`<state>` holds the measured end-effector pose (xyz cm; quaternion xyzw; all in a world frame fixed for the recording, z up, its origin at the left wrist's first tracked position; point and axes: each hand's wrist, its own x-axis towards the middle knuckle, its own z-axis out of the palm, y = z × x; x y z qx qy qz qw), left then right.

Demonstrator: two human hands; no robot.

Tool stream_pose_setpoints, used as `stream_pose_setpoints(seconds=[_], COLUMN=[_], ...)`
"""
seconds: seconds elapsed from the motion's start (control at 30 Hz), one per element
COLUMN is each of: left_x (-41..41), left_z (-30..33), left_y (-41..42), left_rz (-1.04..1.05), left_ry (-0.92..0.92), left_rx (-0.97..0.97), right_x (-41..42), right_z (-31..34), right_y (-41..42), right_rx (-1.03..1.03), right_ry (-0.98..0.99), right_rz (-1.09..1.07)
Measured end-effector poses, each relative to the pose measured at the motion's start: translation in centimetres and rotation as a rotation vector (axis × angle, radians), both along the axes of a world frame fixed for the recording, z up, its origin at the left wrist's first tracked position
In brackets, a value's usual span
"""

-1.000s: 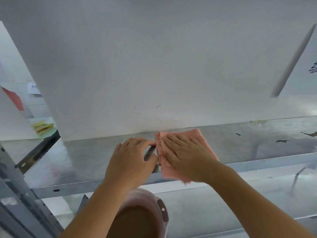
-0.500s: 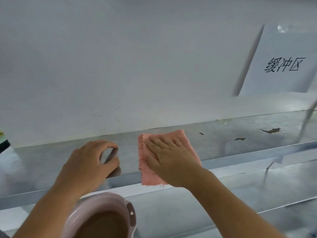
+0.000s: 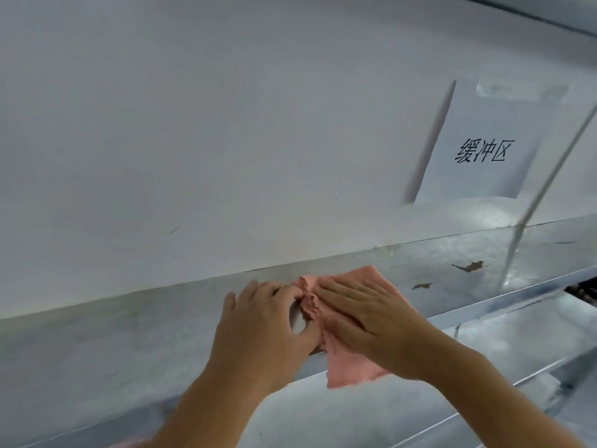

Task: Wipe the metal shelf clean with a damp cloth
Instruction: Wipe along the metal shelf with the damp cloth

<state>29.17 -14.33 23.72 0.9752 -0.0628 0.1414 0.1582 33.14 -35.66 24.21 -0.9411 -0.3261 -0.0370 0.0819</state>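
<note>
Cloth [image 3: 352, 363]: pink, lying on the shelf [image 3: 129, 334], its near edge hanging over the front lip. Right hand [image 3: 371, 321]: grip apart, fingers lying flat, pressing the cloth down. Left hand [image 3: 265, 328]: touching the cloth's bunched left edge, fingers curling, thumb near fingertips; pinching or not, cannot tell. Brown stains [image 3: 470, 266]: sitting right of the right hand. Paper sign [image 3: 481, 150]: hanging on the wall above, to the right.

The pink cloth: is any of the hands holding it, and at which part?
The right hand presses flat on the pink cloth; the left hand pinches its bunched left edge.
</note>
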Motion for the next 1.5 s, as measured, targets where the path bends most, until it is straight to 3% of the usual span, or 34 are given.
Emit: stream_pose_setpoints(seconds=[0.13,0.23,0.33,0.5,0.6,0.73,0.87,1.03,1.33,1.5], left_x=[0.6,0.7,0.7,0.9,1.1,1.6,2.1,2.7,4.0,4.9], left_z=[-0.2,-0.3,-0.3,0.0,0.1,0.2,0.1,0.4,0.6,0.4], left_y=[-0.5,-0.5,-0.7,-1.6,-2.1,-3.2,-4.4,-6.4,-10.5,-13.0], left_rz=[-0.003,-0.005,0.003,0.029,0.038,0.041,0.029,0.017,0.044,0.12], left_ry=[0.018,0.034,0.056,0.084,0.083,0.082,0.086,0.076,0.074,0.035], left_rx=[0.004,0.014,0.044,0.059,0.052,0.063,0.053,0.015,-0.044,-0.054], right_x=[3.8,1.9,1.2,5.8,3.8,3.4,5.2,6.6,5.9,7.7], right_z=[0.3,-0.7,-0.5,1.2,0.3,1.0,1.3,0.8,-0.5,-0.6], right_y=[0.0,-2.0,-3.0,-1.4,-3.4,-4.1,-3.6,-10.2,-11.3,-10.9], right_rx=[-0.102,-0.206,-0.099,-0.128,-0.164,-0.155,-0.139,-0.146,-0.051,-0.128], right_ry=[-0.067,-0.113,-0.081,0.11,-0.012,0.154,0.128,0.082,0.023,0.063], right_rz=[-0.004,0.114,0.086,0.017,0.153,0.029,0.07,0.002,-0.023,-0.01])
